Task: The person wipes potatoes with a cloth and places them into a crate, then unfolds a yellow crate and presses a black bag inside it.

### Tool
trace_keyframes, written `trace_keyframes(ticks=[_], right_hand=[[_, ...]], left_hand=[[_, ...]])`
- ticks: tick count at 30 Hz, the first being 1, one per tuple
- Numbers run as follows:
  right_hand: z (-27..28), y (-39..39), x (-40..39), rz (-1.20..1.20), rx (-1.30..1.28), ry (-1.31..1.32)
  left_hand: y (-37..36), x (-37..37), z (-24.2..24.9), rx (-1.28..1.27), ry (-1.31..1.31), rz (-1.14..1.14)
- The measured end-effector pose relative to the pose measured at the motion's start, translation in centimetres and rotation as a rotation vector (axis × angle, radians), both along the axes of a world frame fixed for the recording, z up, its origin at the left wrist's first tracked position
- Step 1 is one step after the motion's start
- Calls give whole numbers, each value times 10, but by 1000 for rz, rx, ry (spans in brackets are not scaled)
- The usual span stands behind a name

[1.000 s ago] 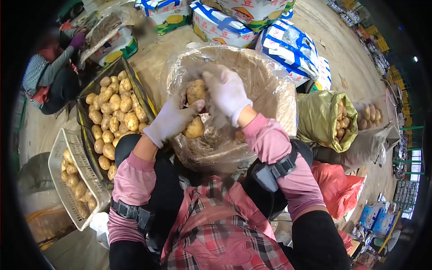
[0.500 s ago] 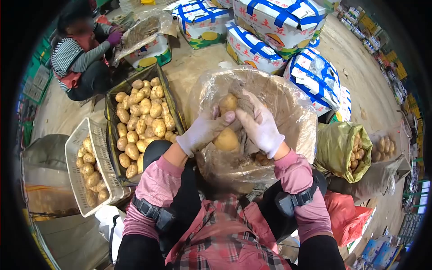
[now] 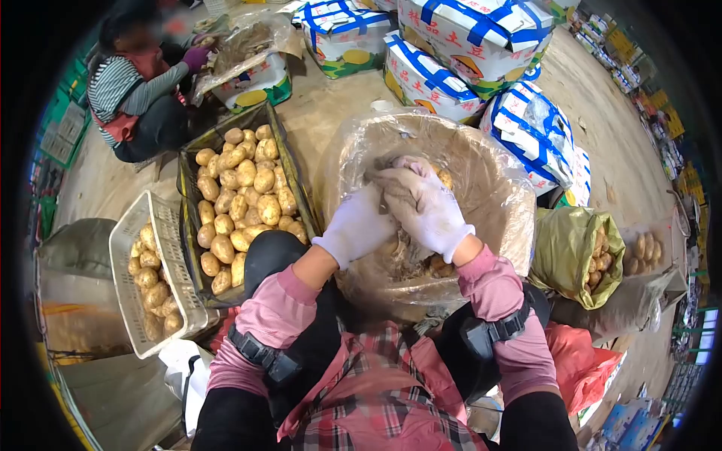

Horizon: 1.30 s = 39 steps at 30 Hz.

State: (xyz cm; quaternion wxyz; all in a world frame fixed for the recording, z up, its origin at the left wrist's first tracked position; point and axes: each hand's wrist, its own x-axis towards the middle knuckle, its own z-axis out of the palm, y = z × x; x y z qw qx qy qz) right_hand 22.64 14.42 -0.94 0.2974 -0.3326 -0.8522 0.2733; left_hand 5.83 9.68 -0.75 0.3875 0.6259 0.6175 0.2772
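Observation:
My gloved left hand (image 3: 359, 225) and gloved right hand (image 3: 425, 210) are closed together over a carton (image 3: 500, 237) lined with clear plastic. A crumpled grey-brown sheet (image 3: 386, 160) shows at the fingertips of my right hand. What my left hand grips is hidden behind the fingers, and I cannot tell what it is. One potato (image 3: 445, 178) peeks out just past my right hand, inside the carton. Lower down in it, more potatoes (image 3: 438, 265) lie by some brown crumpled material (image 3: 406, 259).
Left of my knees stand a dark crate (image 3: 289, 169) and a white basket (image 3: 124, 259), both holding potatoes. At right is a green sack (image 3: 553, 248) of potatoes. Taped cartons (image 3: 436, 79) are stacked ahead. A co-worker (image 3: 139, 90) crouches at far left beside an open carton (image 3: 256, 83).
My hands have closed together and tilted inward. The two potatoes seen between them before are now out of sight there, and a potato shows beyond my right hand.

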Motion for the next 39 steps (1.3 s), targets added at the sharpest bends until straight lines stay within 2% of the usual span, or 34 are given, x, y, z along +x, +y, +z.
trace_keyframes(ticks=[2,4,5,6,8,9,10,13,14,16,19,22,24,25,28,31,32,33,35,38,39], right_hand=[[2,2,-1,-109,-21,2],[-13,8,-2,-234,-319,370],[-23,11,-3,-292,-471,550],[-25,17,-1,-375,-357,466],[-27,25,10,-408,-463,584],[-21,28,13,-423,-514,647],[-8,25,15,-325,-629,735],[12,15,17,-71,-735,673],[-6,12,16,-58,-677,547],[-13,8,7,-84,-625,568],[-4,5,5,-179,-564,628],[0,5,4,-265,-363,642],[1,2,6,-360,-244,573],[4,4,9,-304,-389,690],[14,6,21,-138,-847,1003],[4,-3,20,-156,-309,430],[-10,-2,17,-92,-256,351],[-9,-2,15,-127,-140,249],[-13,-2,13,-155,-527,529],[-13,6,16,-319,-561,581],[-1,1,17,-437,-376,396]], left_hand=[[-1,0,1,52,-46,-26],[-1,-2,-4,37,-19,-41],[-2,-3,-8,-14,-182,-76],[-1,-1,-13,-63,-347,-107],[2,4,-27,-37,-569,-148],[6,7,-36,40,-624,-160],[9,9,-34,117,-678,-174],[3,2,-17,191,-318,-75],[1,1,-19,243,-195,-71],[-3,2,-24,337,57,-72],[-2,13,-32,283,-427,105],[8,3,-9,-160,-847,-112],[10,4,-18,-191,-937,-83],[10,5,-22,-207,-982,-68],[9,11,-26,36,-989,24],[3,8,-16,346,-538,84],[3,8,-20,422,-325,95],[2,8,-24,442,-339,81],[-1,9,-29,484,-362,46],[4,12,-18,192,-664,-21],[5,17,-18,37,-857,-55]])
